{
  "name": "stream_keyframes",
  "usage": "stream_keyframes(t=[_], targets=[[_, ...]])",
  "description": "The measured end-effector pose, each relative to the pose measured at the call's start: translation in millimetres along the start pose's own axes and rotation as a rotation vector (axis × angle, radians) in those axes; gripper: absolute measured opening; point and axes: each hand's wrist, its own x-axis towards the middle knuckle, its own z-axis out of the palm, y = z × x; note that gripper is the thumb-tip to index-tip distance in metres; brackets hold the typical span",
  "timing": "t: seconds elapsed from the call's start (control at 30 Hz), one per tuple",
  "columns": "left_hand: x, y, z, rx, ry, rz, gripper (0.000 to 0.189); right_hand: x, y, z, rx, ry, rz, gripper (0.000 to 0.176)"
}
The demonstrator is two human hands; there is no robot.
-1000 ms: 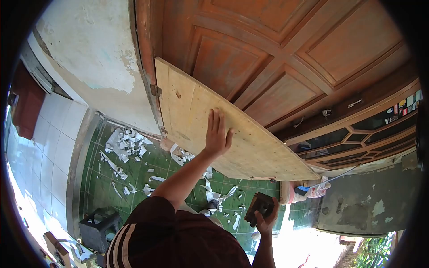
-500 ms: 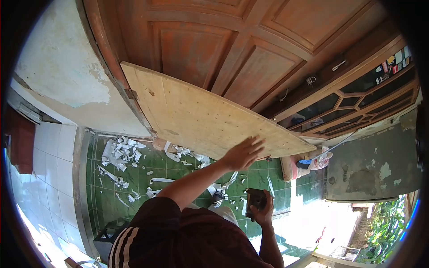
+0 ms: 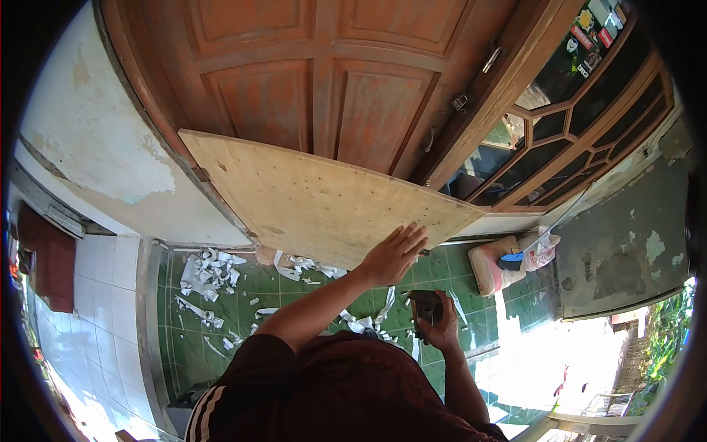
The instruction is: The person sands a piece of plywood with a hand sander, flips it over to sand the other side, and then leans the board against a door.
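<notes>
With the plywood board (image 3: pixel 309 199) leaning on the door (image 3: pixel 317 88), the left hand (image 3: pixel 394 254) pressed its edge, fingers spread, and the right hand (image 3: pixel 444 329) closed its fingers round a dark block (image 3: pixel 423 306); a firm, flat palm would best steady the board.

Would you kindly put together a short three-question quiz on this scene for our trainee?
1. True or false: the left hand touches the plywood board.
2. The right hand holds: A) a dark block; B) a paint roller; C) nothing.
3. What litters the green tiled floor?
Key: 1 true; 2 A; 3 torn white scraps.
</notes>
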Motion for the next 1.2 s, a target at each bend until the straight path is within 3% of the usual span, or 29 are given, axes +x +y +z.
stream_keyframes(t=[0.1, 0.17, 0.27, 0.3, 0.37, 0.43, 0.57, 0.63, 0.7, 0.73, 0.83, 0.97, 1.07, 1.1, 1.17, 1.2], targets=[[33, -5, -31, 0.075, 0.488, -0.357, 0.076, -8, 20, -21, 0.066, 0.058, 0.007, 0.085], [55, -4, -29, 0.120, 0.525, -0.467, 0.075, -16, 38, -31, 0.068, 0.081, 0.035, 0.085], [55, 47, 4, 0.034, 0.129, -0.313, 0.074, -29, 59, -41, 0.098, 0.099, 0.069, 0.086], [50, 54, 26, -0.094, -0.152, -0.082, 0.074, -33, 65, -45, 0.090, 0.097, 0.062, 0.086], [54, 72, 45, -0.048, -0.229, 0.113, 0.075, -43, 81, -54, 0.071, 0.096, 0.042, 0.086], [69, 91, 41, -0.032, -0.004, 0.029, 0.075, -49, 100, -61, 0.111, 0.111, 0.046, 0.086], [121, 75, 13, 0.144, 0.465, -0.497, 0.089, -67, 130, -72, 0.119, 0.099, 0.083, 0.086], [125, 86, 33, 0.143, 0.402, -0.529, 0.090, -69, 137, -77, 0.136, 0.056, 0.104, 0.087], [110, 116, 55, -0.017, 0.116, -0.349, 0.083, -69, 145, -78, 0.129, 0.032, 0.085, 0.086], [99, 121, 68, -0.166, -0.208, -0.191, 0.085, -67, 150, -79, 0.126, 0.023, 0.078, 0.087], [79, 129, 86, -0.005, -0.335, 0.143, 0.085, -66, 153, -82, 0.137, 0.021, 0.064, 0.084], [123, 117, 27, 0.175, 0.280, -0.412, 0.086, -66, 155, -83, 0.184, 0.010, 0.122, 0.087], [142, 117, 22, 0.181, 0.117, -0.372, 0.084, -67, 158, -79, 0.204, 0.010, 0.126, 0.087], [138, 127, 25, 0.114, -0.099, -0.178, 0.082, -68, 158, -78, 0.204, 0.010, 0.113, 0.085], [130, 132, 49, 0.185, -0.301, 0.223, 0.080, -68, 154, -77, 0.199, 0.014, 0.087, 0.082], [127, 130, 53, 0.202, -0.171, 0.076, 0.081, -68, 153, -76, 0.197, 0.012, 0.090, 0.082]])
